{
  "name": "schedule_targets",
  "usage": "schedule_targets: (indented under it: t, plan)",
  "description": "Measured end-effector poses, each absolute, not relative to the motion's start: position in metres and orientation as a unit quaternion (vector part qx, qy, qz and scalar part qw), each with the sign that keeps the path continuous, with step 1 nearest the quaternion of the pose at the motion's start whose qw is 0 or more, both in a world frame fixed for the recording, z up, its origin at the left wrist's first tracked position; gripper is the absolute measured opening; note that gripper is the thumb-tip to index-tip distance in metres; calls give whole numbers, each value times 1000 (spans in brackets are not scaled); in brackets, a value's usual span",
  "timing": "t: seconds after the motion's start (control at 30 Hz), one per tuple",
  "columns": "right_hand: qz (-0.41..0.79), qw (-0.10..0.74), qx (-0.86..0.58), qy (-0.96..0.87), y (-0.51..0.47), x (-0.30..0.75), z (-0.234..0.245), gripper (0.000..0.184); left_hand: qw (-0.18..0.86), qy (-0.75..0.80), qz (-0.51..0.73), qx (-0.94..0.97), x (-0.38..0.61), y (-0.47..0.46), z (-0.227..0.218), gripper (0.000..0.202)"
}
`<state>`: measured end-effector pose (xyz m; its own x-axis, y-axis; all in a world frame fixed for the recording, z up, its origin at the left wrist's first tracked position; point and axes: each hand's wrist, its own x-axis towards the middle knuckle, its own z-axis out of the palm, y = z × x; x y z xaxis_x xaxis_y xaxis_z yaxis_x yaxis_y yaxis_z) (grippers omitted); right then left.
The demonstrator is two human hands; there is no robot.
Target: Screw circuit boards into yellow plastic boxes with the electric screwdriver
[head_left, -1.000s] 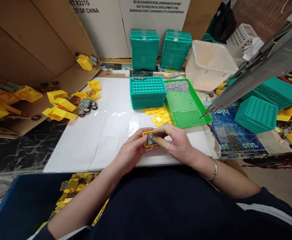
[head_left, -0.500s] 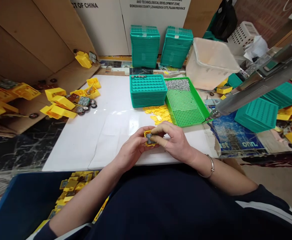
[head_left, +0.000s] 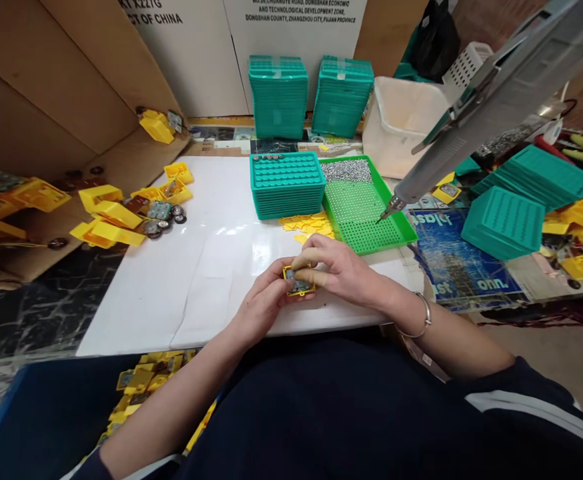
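Note:
Close to the front of the white work surface [head_left: 216, 293], my left hand [head_left: 266, 297] grips a small yellow plastic housing [head_left: 301, 291] with a grey circuit board [head_left: 298, 280] inside it. The housing's open side faces up. My right hand [head_left: 338, 270] has its thumb and index finger bent down onto the board and the housing's inside; whether something tiny sits between those fingertips is hidden. Just beyond my hands lies a pile of flat yellow plastic pieces [head_left: 314, 227]. A green perforated tray [head_left: 371, 230] with many small metal screws [head_left: 346, 171] at its far end stands beyond my right hand.
A stack of teal trays [head_left: 287, 190] stands behind the yellow pieces. An electric screwdriver [head_left: 421, 163] hangs over the green tray. Yellow housings with boards and wires [head_left: 114, 213] lie at left; a blue bin [head_left: 36, 400] below holds more. A translucent tub [head_left: 401, 127] stands at the back.
The screwdriver has swung left over the green tray. My right fingers have shifted slightly on the board, exposing more of it. The whole view has moved a little.

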<state>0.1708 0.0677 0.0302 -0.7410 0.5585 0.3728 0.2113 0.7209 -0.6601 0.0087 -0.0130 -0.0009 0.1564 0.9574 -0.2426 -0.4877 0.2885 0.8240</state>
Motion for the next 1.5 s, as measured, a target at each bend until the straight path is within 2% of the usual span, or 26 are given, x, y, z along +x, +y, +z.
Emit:
schedule_targets:
  t: [0.07, 0.13, 0.17, 0.2, 0.27, 0.33, 0.4, 0.5, 0.6, 0.8, 1.03, 1.5]
  plan:
    - [170, 405, -229, -869, 67, 186, 44, 21, 708, 397, 520, 265, 9, -11, 1, 34]
    - [15, 576, -285, -766, 76, 206, 60, 42, 713, 407, 517, 243, 8, -9, 4, 37]
    - [-31, 653, -301, -695, 86, 216, 67, 51, 715, 412, 514, 235, 8, -9, 6, 39]
    - [-26, 696, -301, -652, 98, 225, 73, 54, 717, 416, 510, 230, 9, -8, 8, 39]
    - [105, 688, -289, -658, 126, 238, 81, 46, 724, 418, 502, 222, 13, -6, 10, 41]
    - [265, 614, -302, -679, 150, 244, 84, 37, 730, 419, 495, 215, 20, -4, 10, 41]
    - [340, 558, -316, -688, 165, 244, 81, 39, 733, 422, 488, 213, 28, 0, 9, 39]
    - [358, 540, -319, -692, 171, 234, 71, 43, 740, 422, 479, 214, 40, 5, 7, 37]
    - [373, 557, -308, -675, 170, 220, 57, 46, 743, 417, 479, 212, 45, 8, 4, 37]
    - [321, 570, -368, -660, 178, 202, 36, 61, 748, 411, 479, 205, 44, 8, 1, 38]
    - [350, 613, -321, -631, 185, 203, 27, 39, 749, 412, 478, 201, 44, 8, 2, 38]
    - [366, 626, -313, -613, 179, 203, 26, 42, 743, 411, 483, 214, 44, 7, 0, 39]
